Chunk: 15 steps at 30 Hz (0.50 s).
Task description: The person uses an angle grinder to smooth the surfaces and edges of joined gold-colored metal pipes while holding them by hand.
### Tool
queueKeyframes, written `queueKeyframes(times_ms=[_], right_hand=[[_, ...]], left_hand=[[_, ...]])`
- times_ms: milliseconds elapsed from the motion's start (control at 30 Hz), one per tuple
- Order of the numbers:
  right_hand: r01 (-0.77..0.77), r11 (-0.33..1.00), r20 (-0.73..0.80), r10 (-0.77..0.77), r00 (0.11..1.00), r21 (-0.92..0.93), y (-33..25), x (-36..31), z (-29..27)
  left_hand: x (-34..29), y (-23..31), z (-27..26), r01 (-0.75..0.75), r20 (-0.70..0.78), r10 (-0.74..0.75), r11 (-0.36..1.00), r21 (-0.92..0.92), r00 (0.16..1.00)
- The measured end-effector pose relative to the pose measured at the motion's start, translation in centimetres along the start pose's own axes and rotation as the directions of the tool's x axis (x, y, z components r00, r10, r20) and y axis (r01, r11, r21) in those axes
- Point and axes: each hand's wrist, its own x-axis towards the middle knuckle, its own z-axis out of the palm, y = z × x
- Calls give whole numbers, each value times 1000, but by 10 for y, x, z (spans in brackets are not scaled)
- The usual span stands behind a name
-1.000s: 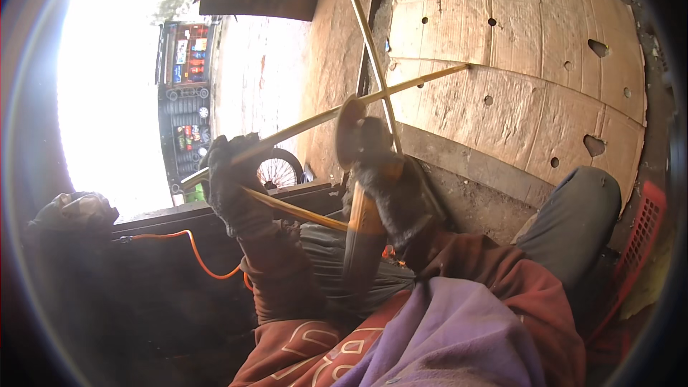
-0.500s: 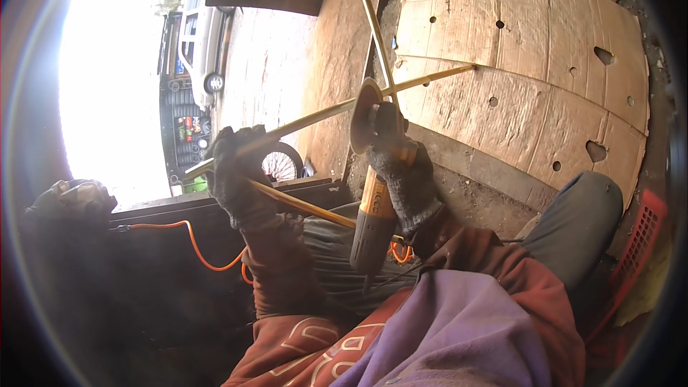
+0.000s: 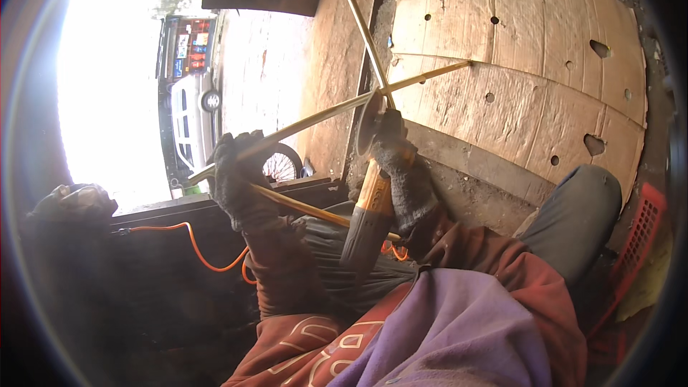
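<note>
In my gloved left hand is a long thin metal bar, fingers wrapped round it near its left end. It slants up to the right and crosses a second bar that points away from me. A third bar runs from beside that hand toward my lap. My gloved right hand is closed round the head of a yellow and grey angle grinder, its body pointing down toward my lap. The grinder's disc is edge-on just below the crossing; whether it touches metal I cannot tell.
Flattened cardboard with holes covers the ground ahead and right. A red plastic crate stands at far right. An orange cord runs over the dark surface at left, near a dark bundle. Beyond are a wheel and a car.
The grinder has shifted slightly left, its lower end swinging toward my left; its disc is turned more edge-on. My left hand keeps its hold. Outside, the car has moved down in the picture.
</note>
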Motion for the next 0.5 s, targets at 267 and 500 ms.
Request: queueKeyframes(times_ms=[267,500], right_hand=[[-199,955,1,203,979,222,0,-6,5],[-295,918,26,299,954,267,-15,-15,15]], left_hand=[[6,-3,-6,-27,44,28,999,-28,999],[6,-3,-8,-21,57,23,999,-37,998]])
